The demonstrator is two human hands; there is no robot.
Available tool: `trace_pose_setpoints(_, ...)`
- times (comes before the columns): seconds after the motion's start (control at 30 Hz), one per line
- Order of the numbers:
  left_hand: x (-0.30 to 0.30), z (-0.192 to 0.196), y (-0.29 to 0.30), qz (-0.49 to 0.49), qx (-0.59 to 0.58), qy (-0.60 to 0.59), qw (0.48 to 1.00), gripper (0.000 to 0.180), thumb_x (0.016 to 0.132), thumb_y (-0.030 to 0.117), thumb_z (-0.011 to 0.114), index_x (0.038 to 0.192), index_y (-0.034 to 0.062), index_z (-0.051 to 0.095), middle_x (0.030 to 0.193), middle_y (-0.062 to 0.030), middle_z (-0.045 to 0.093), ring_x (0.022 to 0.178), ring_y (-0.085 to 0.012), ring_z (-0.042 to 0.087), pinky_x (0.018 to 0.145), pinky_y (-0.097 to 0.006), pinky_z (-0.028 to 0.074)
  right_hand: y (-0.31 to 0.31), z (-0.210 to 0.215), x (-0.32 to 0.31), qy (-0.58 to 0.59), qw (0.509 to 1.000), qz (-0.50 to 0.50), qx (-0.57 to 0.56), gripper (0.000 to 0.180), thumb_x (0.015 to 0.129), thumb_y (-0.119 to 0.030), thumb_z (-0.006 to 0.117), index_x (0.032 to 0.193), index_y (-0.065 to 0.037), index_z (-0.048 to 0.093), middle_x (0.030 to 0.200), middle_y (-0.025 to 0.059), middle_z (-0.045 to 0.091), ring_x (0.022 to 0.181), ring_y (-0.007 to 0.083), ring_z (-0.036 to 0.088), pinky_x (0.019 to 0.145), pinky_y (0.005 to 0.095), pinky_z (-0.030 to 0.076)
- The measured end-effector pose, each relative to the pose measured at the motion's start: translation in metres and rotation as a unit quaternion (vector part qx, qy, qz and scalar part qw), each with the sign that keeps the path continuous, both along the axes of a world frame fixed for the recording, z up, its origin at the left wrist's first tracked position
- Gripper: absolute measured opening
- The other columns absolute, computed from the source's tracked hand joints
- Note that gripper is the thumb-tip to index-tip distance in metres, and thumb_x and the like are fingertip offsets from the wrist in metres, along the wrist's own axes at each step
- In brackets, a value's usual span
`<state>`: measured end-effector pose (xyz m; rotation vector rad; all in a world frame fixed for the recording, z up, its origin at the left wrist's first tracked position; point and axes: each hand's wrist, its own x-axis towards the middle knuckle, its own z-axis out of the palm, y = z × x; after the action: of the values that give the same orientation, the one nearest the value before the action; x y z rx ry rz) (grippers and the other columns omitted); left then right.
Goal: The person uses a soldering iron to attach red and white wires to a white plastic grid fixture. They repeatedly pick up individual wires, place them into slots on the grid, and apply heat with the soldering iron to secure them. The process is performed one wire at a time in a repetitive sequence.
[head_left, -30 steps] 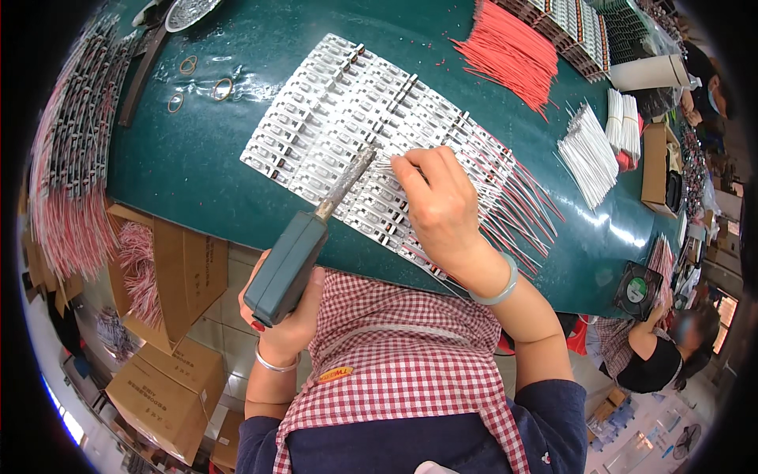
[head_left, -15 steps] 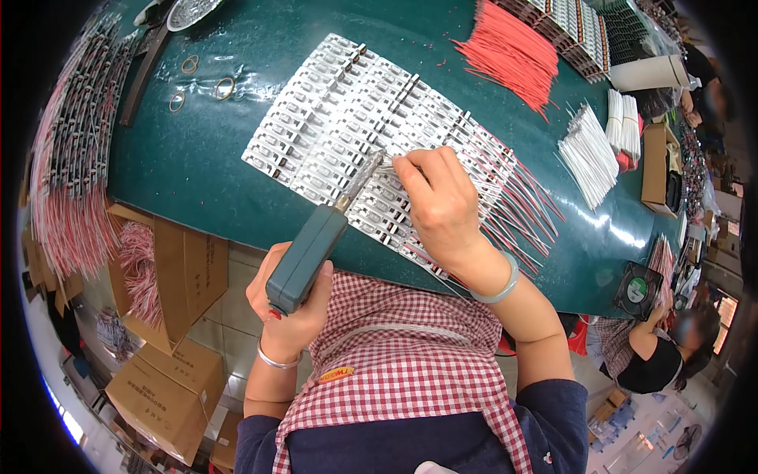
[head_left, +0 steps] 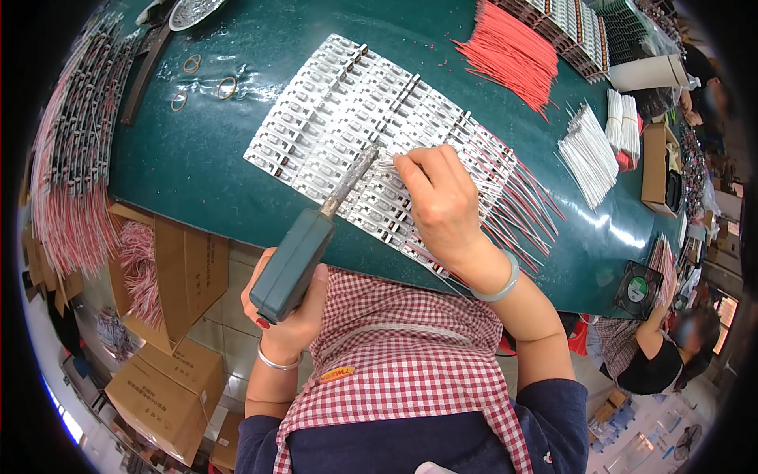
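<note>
My left hand [head_left: 294, 330] is wrapped round the dark green handle of a soldering iron [head_left: 289, 267]. Its long metal barrel slants up and right, the tip over the middle of a sheet of white LED modules [head_left: 316, 130] lying on the table. Just right of the tip, my right hand [head_left: 442, 207] is closed in a pinch over the modules, with thin white wires [head_left: 385, 160] showing at its fingertips. The rest of those wires is hidden under the hand. Red and white wires [head_left: 517, 207] trail from the sheet's right end.
Loose red wires [head_left: 513, 51] and white wires [head_left: 588, 156] lie on the green table [head_left: 181, 158]. Rubber bands [head_left: 227, 88] and a metal dish [head_left: 192, 11] are at the left. Wired strips [head_left: 79, 134] hang over the left edge, above cardboard boxes [head_left: 170, 387]. A co-worker [head_left: 651, 355] sits at right.
The soldering iron has drawn back a little down and left with my left hand, its tip coming away from the wires at my right fingertips. The right hand has barely moved.
</note>
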<state>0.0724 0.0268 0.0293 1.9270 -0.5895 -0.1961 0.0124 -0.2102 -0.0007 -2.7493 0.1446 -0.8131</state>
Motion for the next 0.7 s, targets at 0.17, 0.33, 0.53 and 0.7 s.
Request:
trace_pose_setpoints(0.17, -0.002, -0.002, 0.001, 0.016, -0.023, 0.02, 0.999, 0.022, 0.076, -0.006, 0.076, 0.098, -0.0066, 0.072, 0.092, -0.013, 0.071, 0.074, -0.0187, 0.068, 0.066, -0.028, 0.054, 0.0, 0.0, 0.0, 0.003, 1.0, -0.004, -0.004, 0.029, 0.07, 0.0, 0.064, 0.099, 0.004, 0.066, 0.092, 0.0113, 0.06, 0.082, 0.0261, 0.058, 0.067, 0.0344, 0.052)
trace_pose_setpoints(0.33, -0.004, 0.0, 0.004, 0.015, -0.019, 0.037, 0.999, 0.023, 0.077, -0.006, 0.076, 0.1, -0.0058, 0.072, 0.093, -0.012, 0.071, 0.077, -0.0179, 0.068, 0.068, -0.027, 0.054, 0.0, -0.003, -0.001, -0.001, 1.0, -0.007, 0.005, 0.029, 0.071, -0.001, 0.064, 0.1, 0.004, 0.066, 0.093, 0.0112, 0.06, 0.083, 0.0263, 0.059, 0.068, 0.0352, 0.052)
trace_pose_setpoints(0.53, -0.007, -0.003, 0.008, 0.029, -0.03, 0.057, 0.998, 0.024, 0.077, -0.006, 0.076, 0.101, -0.0056, 0.072, 0.094, -0.0118, 0.071, 0.078, -0.0179, 0.068, 0.069, -0.027, 0.054, 0.004, 0.005, -0.007, -0.007, 1.0, 0.0, 0.013, 0.031, 0.071, -0.002, 0.065, 0.101, 0.004, 0.066, 0.095, 0.0112, 0.061, 0.085, 0.0265, 0.059, 0.071, 0.0366, 0.052)
trace_pose_setpoints(0.7, -0.008, -0.004, 0.011, 0.027, -0.017, 0.079, 0.996, 0.023, 0.076, -0.007, 0.075, 0.099, -0.0069, 0.072, 0.094, -0.0131, 0.071, 0.078, -0.0186, 0.069, 0.068, -0.028, 0.054, 0.011, 0.001, -0.009, 0.007, 1.0, 0.003, 0.022, 0.032, 0.072, -0.003, 0.065, 0.103, 0.004, 0.067, 0.097, 0.0115, 0.062, 0.086, 0.0272, 0.06, 0.072, 0.0372, 0.052)
